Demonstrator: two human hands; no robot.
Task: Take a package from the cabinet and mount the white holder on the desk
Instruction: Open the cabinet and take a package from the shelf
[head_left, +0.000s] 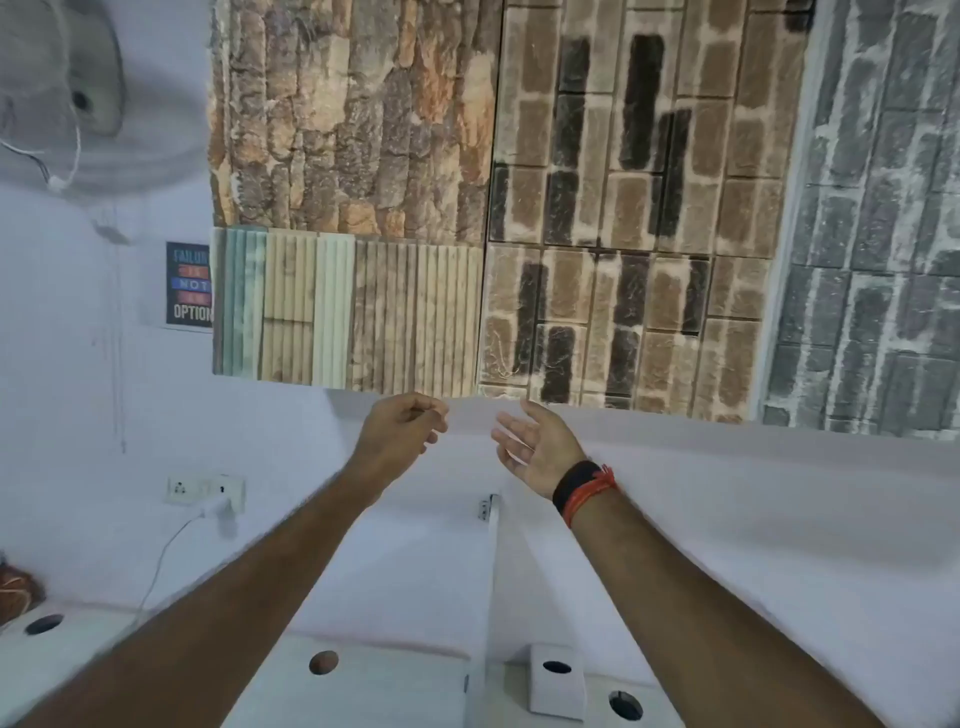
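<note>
Two bare hands reach up in front of the wall, and neither holds anything. The left hand (402, 423) has its fingers curled loosely inward, almost closed on empty air, and the right hand (537, 447) is open with the palm turned toward the left one and the fingers spread. On the right wrist sits one dark band with red threads (587, 491). Just above the fingertips hang sample panels of stone and brick pattern (467, 182); I count at least five, and the top ones and the grey one at the far right are cut off by the frame. Left of the left fingers is one poster (189, 285), partly covered by a panel, where I can read "FAILU", "NOT" and "OPTION". Further left is one wall fan (62, 88), blurred and cut off. Below the left fingers is one socket plate (205, 490) with a white plug and cable. Far below both hands lies the white surface (374, 686), where I count four round holes, one in a small white box (557, 680). No package is visible, and I cannot tell which thing is the holder.
</note>
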